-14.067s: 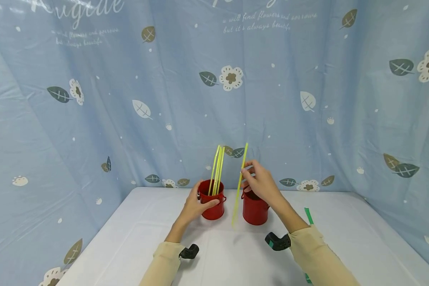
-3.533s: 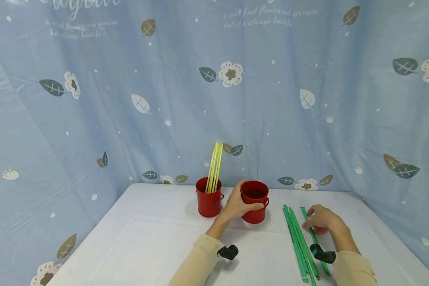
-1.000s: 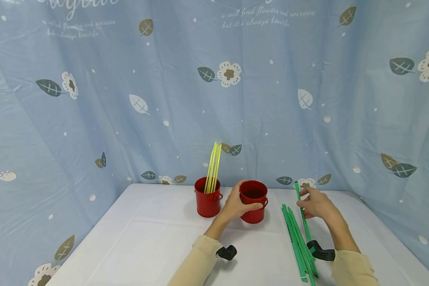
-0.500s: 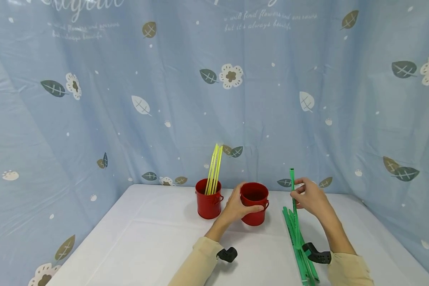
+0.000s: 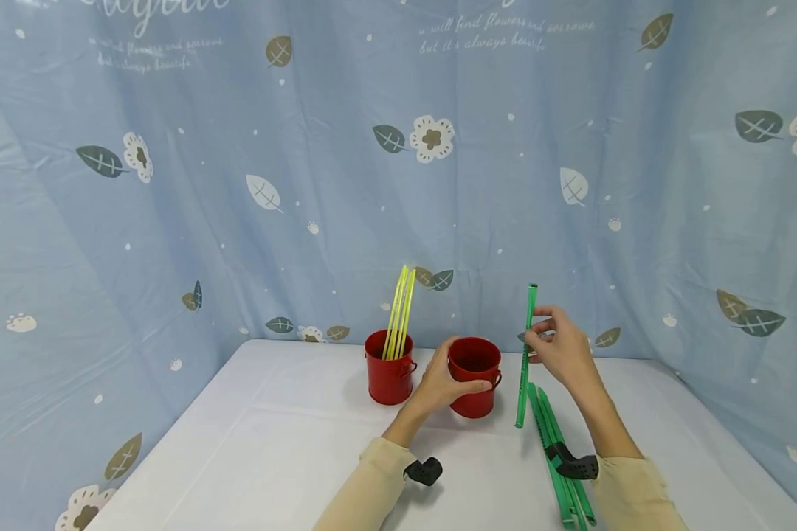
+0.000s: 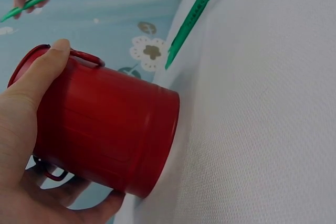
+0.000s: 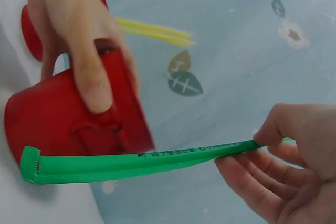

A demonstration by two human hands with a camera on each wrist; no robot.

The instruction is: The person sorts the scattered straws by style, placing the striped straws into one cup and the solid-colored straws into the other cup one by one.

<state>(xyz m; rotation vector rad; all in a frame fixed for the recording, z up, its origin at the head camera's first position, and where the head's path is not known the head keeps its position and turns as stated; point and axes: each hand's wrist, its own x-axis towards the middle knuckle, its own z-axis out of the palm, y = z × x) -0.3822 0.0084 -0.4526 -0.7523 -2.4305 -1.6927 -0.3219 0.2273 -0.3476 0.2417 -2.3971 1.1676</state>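
Note:
My left hand (image 5: 437,380) holds the right-hand red metal bucket (image 5: 474,402), thumb on the front near the rim and fingers round the far side. In the left wrist view the bucket (image 6: 110,124) shows a small wire loop on each side. My right hand (image 5: 561,350) pinches a green wrapped straw (image 5: 524,376) with thumb and fingertips near its upper part. The straw is nearly upright, just right of the bucket. In the right wrist view the green wrapper (image 7: 121,167) shows a crimped end and dark print. Inside the held bucket I see only a dark interior.
Several more green wrapped straws (image 5: 556,478) lie in a bunch on the white tablecloth (image 5: 292,457), partly under my right wrist's black camera (image 5: 574,464). A second red bucket (image 5: 388,383) on the left holds several yellow straws (image 5: 398,317). A blue patterned curtain (image 5: 332,221) hangs behind.
Over the last second my right hand has lifted the green wrapped straw off the bunch and carried it up and left. My left hand stays on the right bucket; earlier it held the left one.

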